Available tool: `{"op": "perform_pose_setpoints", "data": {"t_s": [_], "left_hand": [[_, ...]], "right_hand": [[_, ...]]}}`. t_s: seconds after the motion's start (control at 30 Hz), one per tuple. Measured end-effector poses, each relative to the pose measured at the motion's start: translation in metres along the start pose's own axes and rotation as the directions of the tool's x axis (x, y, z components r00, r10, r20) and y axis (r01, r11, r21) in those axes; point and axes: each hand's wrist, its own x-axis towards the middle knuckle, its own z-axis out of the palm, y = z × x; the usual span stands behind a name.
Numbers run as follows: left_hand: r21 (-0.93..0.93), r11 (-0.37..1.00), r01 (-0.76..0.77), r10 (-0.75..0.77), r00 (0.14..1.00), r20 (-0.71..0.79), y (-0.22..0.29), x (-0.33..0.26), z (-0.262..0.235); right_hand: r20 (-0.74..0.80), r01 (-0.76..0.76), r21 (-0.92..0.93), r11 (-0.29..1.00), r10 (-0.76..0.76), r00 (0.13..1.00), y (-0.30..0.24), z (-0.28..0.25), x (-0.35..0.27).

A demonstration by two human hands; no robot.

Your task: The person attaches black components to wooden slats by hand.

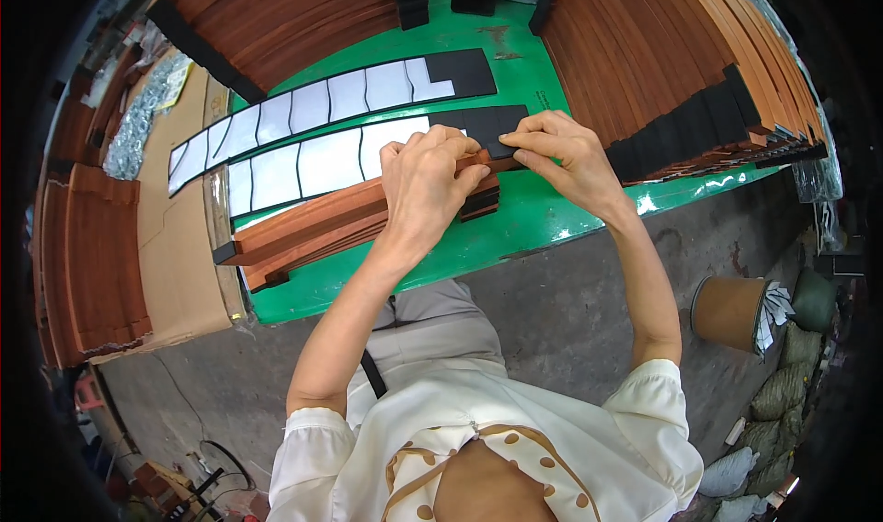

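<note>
Item: wooden slat (322, 211), reddish brown, laid slantwise over the near part of the green tabletop (543, 220). A black cap (225, 252) is seen at its left end; the right end is reached by both hands. Further slats (317, 249) are lodged just below it.

Handling note, by judgement: the slat end appears to be in course of being fitted with dark covering. The slat is best kept firmly seated so that it is not rolled under pressure; the covering is best squared to the edge before being pressed, then smoothed outward from the held side so that no wrinkle is trapped.

Fingers, left hand (428, 168): curled over the slat near its right end, thumb on the near side, no wide gap left; the slat is gripped.

Fingers, right hand (561, 154): thumb and forefinger brought nearly together at the slat's tip, where a dark piece (500, 150) appears pinched; its outline cannot be told from the black backing behind.

Adjacent stock: 2 long sheets, the far sheet (328, 102) and the near sheet (308, 165), each white with dark dividing lines and black at the right; 1 tall slat stack (644, 62) at right.
</note>
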Motion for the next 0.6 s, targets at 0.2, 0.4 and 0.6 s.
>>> {"op": "perform_pose_setpoints", "data": {"t_s": [0.2,0.4,0.6], "left_hand": [[0.007,1.000,0.002,-0.002,1.000,-0.003,0.0013,0.0002,0.0015],[0.025,1.000,0.003,-0.003,1.000,-0.011,-0.0004,0.0002,0.0028],[0.019,1.000,0.007,-0.006,1.000,-0.010,-0.0008,-0.0009,0.0021]], "right_hand": [[0.014,0.025,0.007,1.000,-0.025,1.000,0.0058,0.0037,0.0016],[0.015,0.035,0.005,0.999,-0.035,0.999,0.0066,0.0052,0.0036],[0.033,0.032,0.006,0.999,-0.032,0.999,0.0042,0.0061,0.0053]]}}
